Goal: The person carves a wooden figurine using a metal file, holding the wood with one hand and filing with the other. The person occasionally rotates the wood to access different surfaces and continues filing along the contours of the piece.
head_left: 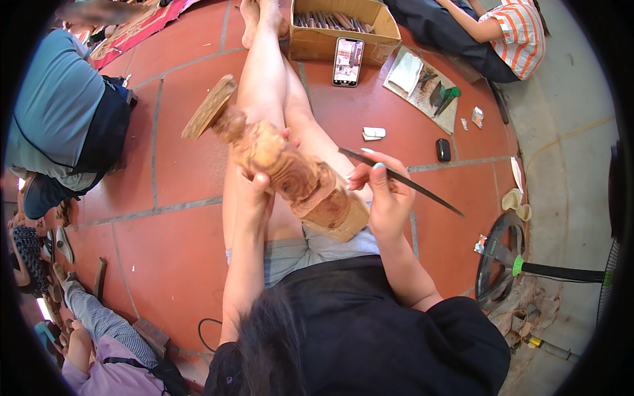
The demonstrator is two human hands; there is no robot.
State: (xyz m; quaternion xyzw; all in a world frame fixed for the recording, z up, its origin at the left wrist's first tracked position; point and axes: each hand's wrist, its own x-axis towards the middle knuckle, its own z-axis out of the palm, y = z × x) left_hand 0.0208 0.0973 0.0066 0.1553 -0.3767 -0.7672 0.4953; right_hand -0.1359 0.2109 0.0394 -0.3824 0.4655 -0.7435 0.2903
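Note:
A carved wooden figure [287, 168] with swirling grain lies at a slant above my lap, its flat squared base at the upper left and its blockier end near my shorts. My left hand [256, 191] is wrapped round its middle, the thumb on the near side and fingertips showing at the far side. In my right hand [391, 201] is a slim, dark, tapered file [429, 193], pinched between thumb and fingers. The file's left end is above the figure's right side; whether it touches the wood I cannot tell.
Beyond my outstretched legs stands a cardboard box [317, 45] of tools, a phone [348, 63] propped against it. A mat [436, 109] with green-handled tools, a black case [443, 150] and a fan base [500, 257] lie to the right. Other people sit left and far right.

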